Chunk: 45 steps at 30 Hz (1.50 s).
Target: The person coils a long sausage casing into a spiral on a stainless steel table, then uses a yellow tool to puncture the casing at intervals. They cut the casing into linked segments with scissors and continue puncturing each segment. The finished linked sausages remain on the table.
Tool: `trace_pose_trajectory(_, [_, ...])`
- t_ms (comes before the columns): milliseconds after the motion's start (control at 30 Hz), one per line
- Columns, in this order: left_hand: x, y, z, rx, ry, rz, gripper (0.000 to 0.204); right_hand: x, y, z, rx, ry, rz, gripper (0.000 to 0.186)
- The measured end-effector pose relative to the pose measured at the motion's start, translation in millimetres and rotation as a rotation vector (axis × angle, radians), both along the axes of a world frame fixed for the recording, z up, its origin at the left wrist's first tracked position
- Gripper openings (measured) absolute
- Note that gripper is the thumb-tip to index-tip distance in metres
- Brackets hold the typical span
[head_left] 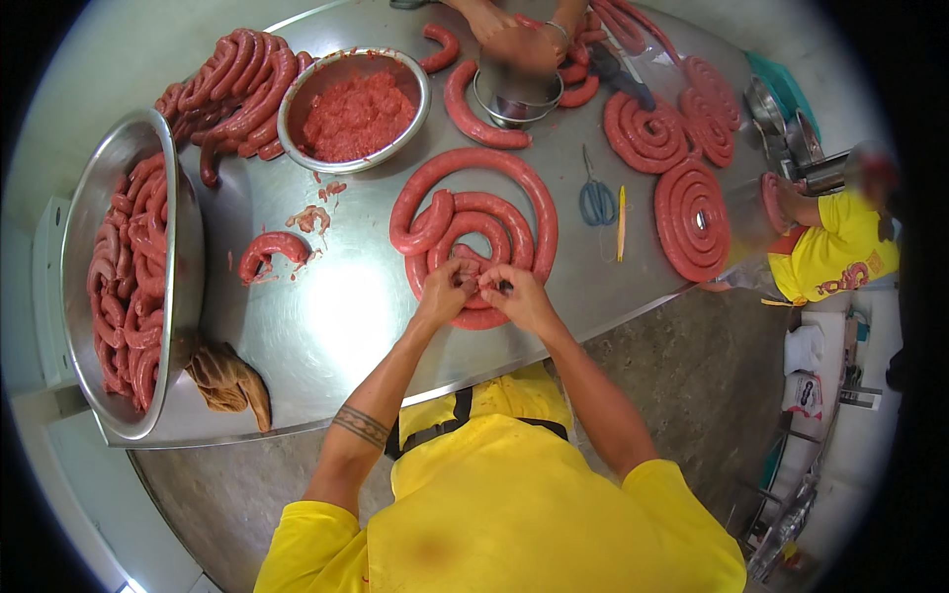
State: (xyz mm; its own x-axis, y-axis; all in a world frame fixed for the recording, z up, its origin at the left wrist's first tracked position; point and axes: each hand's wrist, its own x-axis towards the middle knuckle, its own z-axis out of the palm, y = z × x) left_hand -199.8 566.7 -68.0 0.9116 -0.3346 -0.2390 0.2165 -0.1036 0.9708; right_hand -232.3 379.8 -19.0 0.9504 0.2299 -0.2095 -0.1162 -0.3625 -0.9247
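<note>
Your left hand (447, 290) and right hand (515, 298) curled nearly closed, grip unclear, over one coil (476, 204); spirals (678, 223) lay wound by the desk's (590, 265) right edge, mince (356, 119) unstuffed.

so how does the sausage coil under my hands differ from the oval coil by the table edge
Your coil winds loosely, with metal showing between some turns; the oval coil is wound tight around a small gap. Your coil's sausage looks thicker than the oval coil's. Your left hand and right hand are on your coil; neither touches the oval coil. Both are red spirals on the metal table.
</note>
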Motion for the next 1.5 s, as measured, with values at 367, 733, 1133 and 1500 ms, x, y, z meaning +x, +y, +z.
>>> trace_pose_trajectory(367, [-35.0,20.6,8.4,-0.139,0.170,-0.062,0.022,-38.5,20.1,-5.6,-0.398,-0.276,-0.011,0.036])
trace_pose_trajectory(733, [-38.5,35.9,30.8,-0.925,0.667,0.254,0.024,0.4,56.9,80.5,-0.133,-0.152,0.082,0.035])
trace_pose_trajectory(1133, [89.9,72.1,144.5,-0.459,0.167,0.217,0.023,118.4,55.5,154.5,0.166,-0.522,0.132,0.027])
trace_pose_trajectory(1500, [207.9,123.7,179.4,0.667,-0.396,0.227,0.023,325.0,1.7,130.8,-0.353,-0.512,-0.155,0.020])
